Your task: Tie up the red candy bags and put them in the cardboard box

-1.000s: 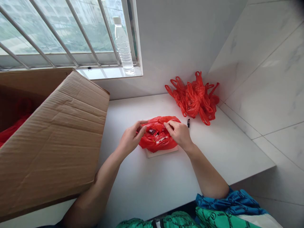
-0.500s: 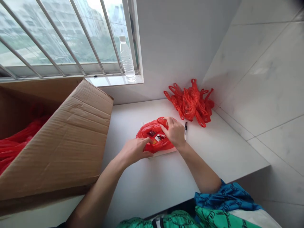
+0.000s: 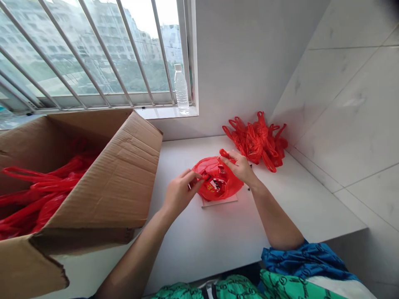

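A red plastic bag [image 3: 232, 187] stands on the white tabletop with its mouth spread, and small printed packets [image 3: 216, 182] show inside it. My left hand [image 3: 182, 191] pinches the bag's left handle between thumb and fingers. My right hand [image 3: 240, 166] grips the other handle at the upper right, the red plastic bunched at the fingertips. Under the bag lies a flat pale board or notebook [image 3: 220, 202], mostly covered. A pen [image 3: 249, 189] is largely hidden behind my right wrist.
Several knotted red bags [image 3: 257, 141] lie in a heap by the wall corner. An open cardboard box [image 3: 115, 174] holding more red bags [image 3: 59, 187] stands at the left. A clear water bottle [image 3: 181, 91] stands on the sill by the barred window.
Both hands have gone from holding the bag's rim to gripping its handles, drawn up and apart. The bag's mouth now shows more of the packets. The view has shifted left and up.
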Demonstrator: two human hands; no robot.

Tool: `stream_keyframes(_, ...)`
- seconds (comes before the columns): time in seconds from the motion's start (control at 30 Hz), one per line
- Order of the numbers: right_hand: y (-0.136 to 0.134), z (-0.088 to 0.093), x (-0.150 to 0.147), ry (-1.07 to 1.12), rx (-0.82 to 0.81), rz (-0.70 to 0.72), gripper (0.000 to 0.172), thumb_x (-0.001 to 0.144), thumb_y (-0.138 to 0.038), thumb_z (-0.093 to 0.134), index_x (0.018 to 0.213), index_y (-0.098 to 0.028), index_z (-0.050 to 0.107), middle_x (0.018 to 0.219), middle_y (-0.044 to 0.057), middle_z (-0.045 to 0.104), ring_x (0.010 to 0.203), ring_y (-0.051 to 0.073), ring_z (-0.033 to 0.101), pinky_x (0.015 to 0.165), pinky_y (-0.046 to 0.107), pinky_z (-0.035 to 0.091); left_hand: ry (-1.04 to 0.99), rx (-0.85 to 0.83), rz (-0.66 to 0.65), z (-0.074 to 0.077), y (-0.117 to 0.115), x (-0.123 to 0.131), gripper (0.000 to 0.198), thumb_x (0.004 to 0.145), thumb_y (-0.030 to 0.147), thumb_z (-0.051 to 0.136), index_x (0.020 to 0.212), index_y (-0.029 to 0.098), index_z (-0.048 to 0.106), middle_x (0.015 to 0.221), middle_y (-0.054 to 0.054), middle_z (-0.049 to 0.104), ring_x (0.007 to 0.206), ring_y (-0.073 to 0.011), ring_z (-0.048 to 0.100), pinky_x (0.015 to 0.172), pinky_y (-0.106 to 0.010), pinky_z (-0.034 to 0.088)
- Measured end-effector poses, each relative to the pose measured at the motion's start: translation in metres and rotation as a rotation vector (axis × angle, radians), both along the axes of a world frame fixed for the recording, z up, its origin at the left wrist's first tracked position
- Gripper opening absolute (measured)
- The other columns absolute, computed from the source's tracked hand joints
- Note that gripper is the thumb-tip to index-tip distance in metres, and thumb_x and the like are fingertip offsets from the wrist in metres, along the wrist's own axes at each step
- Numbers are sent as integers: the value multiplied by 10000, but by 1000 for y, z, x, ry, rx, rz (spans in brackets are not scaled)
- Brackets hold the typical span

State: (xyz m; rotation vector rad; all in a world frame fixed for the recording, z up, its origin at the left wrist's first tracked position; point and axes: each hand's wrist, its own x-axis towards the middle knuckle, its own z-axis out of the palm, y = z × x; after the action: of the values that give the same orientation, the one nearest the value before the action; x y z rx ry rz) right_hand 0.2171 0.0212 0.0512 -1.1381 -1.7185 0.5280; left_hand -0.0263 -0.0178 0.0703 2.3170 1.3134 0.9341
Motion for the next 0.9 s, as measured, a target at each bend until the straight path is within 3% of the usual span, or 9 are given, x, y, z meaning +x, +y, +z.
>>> stream_keyframes(0.13,-10,21,-15,228,-106,199,436,961,-595,505,819,-231,699,729,30,659,998,254,674,911,385,497,-458,86,6,36,10,17,182,920,379,607,943,203,642,992,-35,623,776,-121,613,583,-198,504)
stream_keyframes(0.2,-10,29,-24,269,-131,179,443,958,-614,483,922,-236,711,663,10,619,906,242,684,817,353,516,-538,77,-35,50,19,27,192,923,379,606,976,197,635,1003,-40,640,812,-132,629,604,-206,530)
stream_keyframes(0.33,-7,49,-35,215,-107,172,476,961,-561,493,1354,-306,575,1020,25,716,1020,247,654,874,378,512,-599,64,-67,63,35,42,198,938,372,585,968,180,624,905,-33,662,845,-150,640,644,-220,535)
stream_keyframes(0.43,-5,59,-36,83,-49,207,495,916,-523,599,1360,-305,576,1044,29,715,1160,287,602,984,431,468,-573,63,-129,66,34,46,191,958,352,555,964,181,640,893,-32,675,831,-147,636,687,-240,529)
stream_keyframes(0.53,-2,60,-34,10,-29,203,368,918,-564,579,1064,-261,729,809,19,695,1025,289,652,921,420,495,-467,125,-190,61,27,47,215,975,344,528,974,200,688,1041,-62,688,963,-180,642,836,-298,522)
stream_keyframes(0.6,1,58,-32,53,-40,194,432,954,-599,497,890,-247,739,732,12,664,948,261,663,885,391,505,-469,197,-97,50,25,48,221,958,360,562,1100,235,676,1251,-88,618,1123,-214,603,912,-332,501)
stream_keyframes(0.67,3,53,-30,154,-97,175,519,968,-641,430,805,-242,717,686,11,636,869,235,662,825,360,516,-511,189,-23,33,26,52,448,902,391,650,1322,279,539,1384,-109,520,1235,-243,546,964,-368,483)
stream_keyframes(0.8,8,44,-21,289,-243,162,575,929,-724,422,753,-231,660,617,1,569,691,200,610,673,324,510,-485,6,-102,-2,29,67,1085,737,415,825,1543,315,104,1509,-175,378,1350,-296,448,1046,-456,432)
stream_keyframes(0.9,11,39,-14,335,-239,206,532,926,-725,431,833,-243,637,678,-10,576,691,181,587,662,305,502,-511,-110,-84,-13,27,79,1187,730,379,832,1549,333,-26,1483,-191,412,1235,-286,549,972,-450,481)
